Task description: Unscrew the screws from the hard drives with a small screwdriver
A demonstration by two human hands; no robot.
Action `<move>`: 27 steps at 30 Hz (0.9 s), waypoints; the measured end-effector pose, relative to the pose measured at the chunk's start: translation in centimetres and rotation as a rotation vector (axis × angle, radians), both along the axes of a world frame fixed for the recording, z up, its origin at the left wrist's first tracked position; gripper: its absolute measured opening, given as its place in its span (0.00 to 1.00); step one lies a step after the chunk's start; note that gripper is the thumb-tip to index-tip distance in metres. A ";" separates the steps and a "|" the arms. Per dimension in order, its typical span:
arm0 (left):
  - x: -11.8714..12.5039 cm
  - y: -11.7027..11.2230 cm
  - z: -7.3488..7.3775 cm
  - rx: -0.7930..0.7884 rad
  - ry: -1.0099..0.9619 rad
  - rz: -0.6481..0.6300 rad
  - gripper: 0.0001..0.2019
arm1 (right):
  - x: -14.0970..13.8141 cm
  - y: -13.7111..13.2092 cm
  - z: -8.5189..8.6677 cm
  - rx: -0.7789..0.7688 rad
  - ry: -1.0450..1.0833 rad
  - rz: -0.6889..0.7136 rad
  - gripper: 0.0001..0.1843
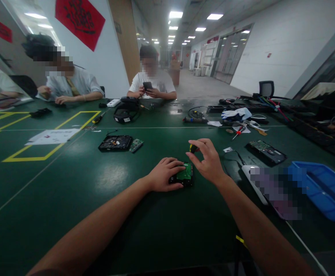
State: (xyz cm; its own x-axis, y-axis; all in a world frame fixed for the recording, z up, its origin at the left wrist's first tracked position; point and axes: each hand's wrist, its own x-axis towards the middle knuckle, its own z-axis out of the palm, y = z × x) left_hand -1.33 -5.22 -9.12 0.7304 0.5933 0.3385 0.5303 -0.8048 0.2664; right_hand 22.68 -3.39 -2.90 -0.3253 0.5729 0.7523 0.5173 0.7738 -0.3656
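Observation:
A small hard drive lies on the green table with its green circuit board facing up. Across its left part rests my left hand, fingers over the top and thumb along the near edge, gripping it. My right hand pinches the yellow and black handle of a screwdriver between thumb and fingers, just above the drive's right end. The screwdriver's shaft and tip cannot be made out clearly. Left of the hands, an opened hard drive sits beside a loose circuit board.
On the right are another hard drive, a phone on a white stand and a blue tray. Gloves and a red screwdriver lie farther back. Several people sit across the table, one holding a phone.

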 end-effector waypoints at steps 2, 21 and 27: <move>0.0 0.0 0.0 0.000 0.005 0.000 0.36 | 0.0 0.2 -0.1 0.007 0.007 -0.032 0.20; 0.0 0.0 0.0 -0.005 0.011 0.004 0.37 | 0.9 0.5 -0.5 -0.091 0.031 0.061 0.24; 0.0 0.0 0.1 -0.012 0.017 0.004 0.37 | 0.9 0.3 -0.7 0.032 -0.013 -0.040 0.23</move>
State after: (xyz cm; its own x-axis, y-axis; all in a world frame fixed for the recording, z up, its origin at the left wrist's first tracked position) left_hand -1.34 -5.22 -9.02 0.7338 0.6000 0.3187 0.5378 -0.7996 0.2672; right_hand 23.58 -3.10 -3.64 -0.3126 0.5616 0.7661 0.5531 0.7633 -0.3339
